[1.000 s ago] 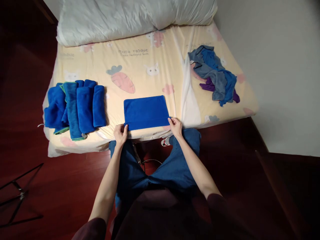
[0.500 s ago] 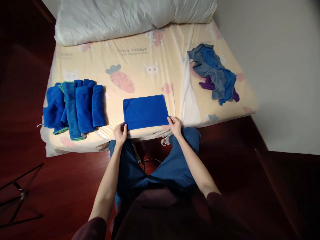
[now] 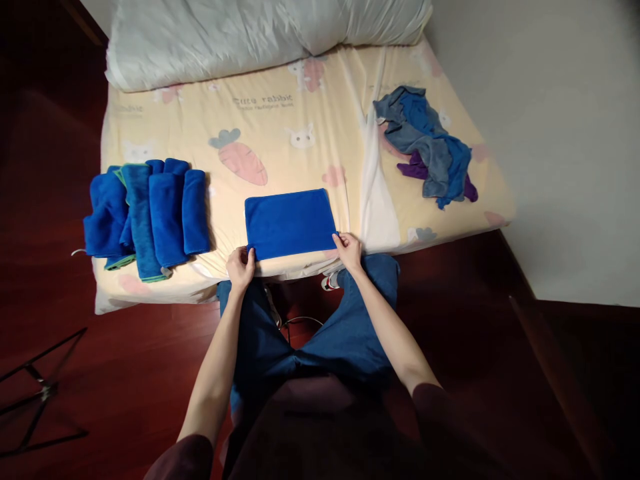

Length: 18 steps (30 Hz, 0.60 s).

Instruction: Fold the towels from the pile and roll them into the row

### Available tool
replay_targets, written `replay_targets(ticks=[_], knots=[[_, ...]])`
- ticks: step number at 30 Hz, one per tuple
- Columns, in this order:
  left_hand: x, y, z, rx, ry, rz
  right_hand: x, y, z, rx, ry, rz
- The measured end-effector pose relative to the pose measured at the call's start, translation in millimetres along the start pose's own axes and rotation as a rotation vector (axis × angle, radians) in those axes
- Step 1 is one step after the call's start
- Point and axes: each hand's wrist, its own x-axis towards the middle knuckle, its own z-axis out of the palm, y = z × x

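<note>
A blue towel (image 3: 291, 223) lies flat as a rectangle at the front edge of the bed, its near edge facing me. My left hand (image 3: 241, 267) pinches its near left corner between thumb and fingers. At the near right corner, my right hand (image 3: 349, 251) grips the cloth the same way. Off to the left sits a group of rolled or folded blue towels (image 3: 167, 217), one of them blue-green with a green border. A crumpled heap of grey, blue and purple cloths (image 3: 430, 143) rests on the right side of the bed.
The bed (image 3: 190, 127) has a yellow sheet printed with carrots and rabbits. A thick pale quilt (image 3: 240, 40) lies across its far end. A wall (image 3: 560, 153) runs along the right. On the dark red floor at left stands a black tripod-like base (image 3: 45, 390).
The narrow fold along the towel's near edge now lies flatter against the rest. Both hands stay at the same corners; the whole view has shifted very slightly.
</note>
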Motion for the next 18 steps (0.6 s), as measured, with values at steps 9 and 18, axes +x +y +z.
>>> replay_targets(ticks=[9, 18], knots=[[-0.6, 2.2, -1.9, -0.08, -0.021, -0.028, 1.6, -7.5, -0.5, -0.002, -0.013, 0.019], [-0.4, 1.5, 0.0, -0.048, 0.0, 0.009, 0.9, -3.6, 0.4, -0.012, -0.044, 0.013]])
